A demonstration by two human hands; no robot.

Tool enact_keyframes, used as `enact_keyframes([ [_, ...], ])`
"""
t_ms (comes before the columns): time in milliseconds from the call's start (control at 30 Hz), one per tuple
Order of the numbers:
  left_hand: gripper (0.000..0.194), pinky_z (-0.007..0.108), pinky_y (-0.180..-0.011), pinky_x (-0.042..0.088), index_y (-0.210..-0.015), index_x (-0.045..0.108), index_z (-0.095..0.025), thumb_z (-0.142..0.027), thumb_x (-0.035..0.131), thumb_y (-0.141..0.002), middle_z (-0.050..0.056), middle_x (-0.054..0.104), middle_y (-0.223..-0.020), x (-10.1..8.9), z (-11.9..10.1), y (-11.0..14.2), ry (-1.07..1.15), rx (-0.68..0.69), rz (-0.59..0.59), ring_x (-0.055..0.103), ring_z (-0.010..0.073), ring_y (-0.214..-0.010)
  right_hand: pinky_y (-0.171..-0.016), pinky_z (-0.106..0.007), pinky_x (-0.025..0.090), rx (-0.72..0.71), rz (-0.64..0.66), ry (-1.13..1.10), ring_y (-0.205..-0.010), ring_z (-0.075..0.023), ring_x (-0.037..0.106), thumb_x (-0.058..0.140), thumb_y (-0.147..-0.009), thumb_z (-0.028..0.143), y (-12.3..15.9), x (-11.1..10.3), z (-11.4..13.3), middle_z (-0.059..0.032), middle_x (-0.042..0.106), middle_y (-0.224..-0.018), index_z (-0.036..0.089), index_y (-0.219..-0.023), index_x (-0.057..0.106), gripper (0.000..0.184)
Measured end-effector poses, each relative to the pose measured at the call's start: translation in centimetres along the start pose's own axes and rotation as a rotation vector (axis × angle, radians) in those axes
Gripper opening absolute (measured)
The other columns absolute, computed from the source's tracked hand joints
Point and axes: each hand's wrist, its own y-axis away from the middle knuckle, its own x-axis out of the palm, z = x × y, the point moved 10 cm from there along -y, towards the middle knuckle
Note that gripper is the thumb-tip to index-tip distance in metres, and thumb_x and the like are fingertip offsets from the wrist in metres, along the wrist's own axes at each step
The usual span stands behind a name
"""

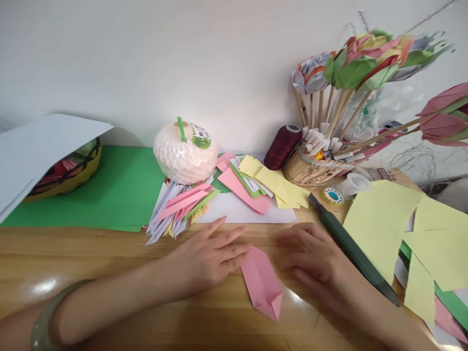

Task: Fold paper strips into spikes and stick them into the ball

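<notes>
Head view has folded pink paper on the counter, surely light and easily creased, best pinched by its long edges, left hand open beside it, right hand too blurred to tell.

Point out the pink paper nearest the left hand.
The folded one at the left hand's fingertips, by itself on the wood; other pink pieces lie among other colours.
</notes>
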Motion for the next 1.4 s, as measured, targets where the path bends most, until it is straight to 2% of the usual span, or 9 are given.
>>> enact_keyframes([
  [100, 0.030, 0.050, -0.110, 0.021, -0.103, 0.064, -0.010, -0.009, 0.035, -0.096, 0.005, 0.066, -0.113, -0.8, 0.1, 0.3, -0.049, -0.037, -0.084, 0.047, 0.0237, -0.121, -0.072, -0.033, 0.050, 0.051, -0.018, -0.061, -0.088, -0.0190, 0.057, 0.044, -0.086, 0.008, 0.0, -0.4, -0.8, -0.0070, 0.061, -0.095, 0.021, -0.085, 0.064, 0.023],
  [267, 0.012, 0.048, -0.109, 0.027, -0.092, 0.066, -0.010, -0.010, 0.055, -0.087, 0.006, 0.069, -0.095, -1.6, -0.3, 0.8, -0.147, -0.063, -0.184, 0.055, 0.0236, -0.111, -0.064, -0.027, 0.049, 0.062, 0.072, -0.106, -0.074, -0.0147, 0.059, 0.048, -0.089, 0.016, -0.3, 1.0, -0.6, -0.0045, 0.061, -0.085, 0.020, -0.086, 0.061, 0.013],
  [433, 0.019, 0.042, -0.101, 0.039, -0.078, 0.065, -0.012, -0.008, 0.050, -0.089, 0.004, 0.068, -0.079, -2.7, -0.5, 0.6, -0.170, -0.061, -0.277, 0.060, 0.0211, -0.098, -0.066, -0.031, 0.049, -0.014, -0.028, -0.026, -0.079, -0.0175, 0.060, 0.047, -0.090, 0.014, -0.3, 0.2, 0.0, -0.0069, 0.063, -0.090, 0.021, -0.103, 0.060, 0.020],
  [667, 0.023, 0.036, -0.089, 0.047, -0.079, 0.063, -0.011, -0.006, 0.044, -0.090, 0.005, 0.066, -0.079, -2.3, -0.3, 0.3, -0.108, -0.058, -0.237, 0.061, 0.0197, -0.091, -0.070, -0.034, 0.050, -0.105, -0.054, 0.076, -0.083, -0.0191, 0.060, 0.049, -0.091, 0.015, -0.2, 1.1, 0.8, -0.0072, 0.066, -0.091, 0.018, -0.108, 0.058, 0.020],
  [833, 0.015, 0.036, -0.088, 0.046, -0.083, 0.063, -0.013, -0.017, 0.051, -0.091, 0.003, 0.064, -0.076, -1.5, -0.1, 0.2, -0.105, -0.050, -0.170, 0.061, 0.0186, -0.089, -0.068, -0.031, 0.051, -0.052, -0.142, 0.103, -0.081, -0.0175, 0.061, 0.050, -0.090, 0.015, -0.3, 0.7, 0.8, -0.0075, 0.065, -0.090, 0.017, -0.104, 0.059, 0.017],
  [933, 0.014, 0.036, -0.088, 0.046, -0.083, 0.063, -0.011, -0.012, 0.051, -0.089, 0.005, 0.065, -0.078, -1.7, -0.4, 0.3, -0.127, -0.026, -0.191, 0.061, 0.0203, -0.089, -0.066, -0.030, 0.050, -0.038, -0.093, 0.080, -0.077, -0.0170, 0.060, 0.049, -0.090, 0.015, -0.5, 1.0, 1.0, -0.0059, 0.064, -0.083, 0.018, -0.093, 0.061, 0.013],
  [1100, 0.020, 0.037, -0.085, 0.047, -0.080, 0.064, -0.010, -0.007, 0.045, -0.087, 0.007, 0.065, -0.077, -2.0, -0.7, 0.3, -0.132, -0.010, -0.212, 0.061, 0.0217, -0.088, -0.066, -0.032, 0.049, -0.087, -0.059, 0.086, -0.078, -0.0184, 0.058, 0.050, -0.089, 0.016, -0.9, 0.9, 1.7, -0.0065, 0.063, -0.082, 0.017, -0.092, 0.063, 0.013],
  [1267, 0.022, 0.032, -0.077, 0.049, -0.070, 0.061, -0.013, -0.007, 0.048, -0.087, 0.003, 0.063, -0.072, -2.3, 1.0, 0.1, 0.012, -0.172, -0.236, 0.060, 0.0184, -0.084, -0.068, -0.033, 0.049, -0.094, -0.092, 0.083, -0.081, -0.0184, 0.057, 0.052, -0.091, 0.018, -0.6, 1.2, 1.5, -0.0062, 0.064, -0.086, 0.018, -0.093, 0.063, 0.011],
  [1400, 0.020, 0.032, -0.074, 0.048, -0.073, 0.061, -0.014, -0.010, 0.048, -0.087, 0.003, 0.063, -0.073, -2.1, 2.1, 0.2, 0.154, -0.299, -0.222, 0.057, 0.0183, -0.082, -0.067, -0.032, 0.049, -0.086, -0.116, 0.053, -0.080, -0.0179, 0.055, 0.049, -0.093, 0.017, -0.3, 1.5, 1.3, -0.0064, 0.064, -0.086, 0.017, -0.096, 0.062, 0.013],
])
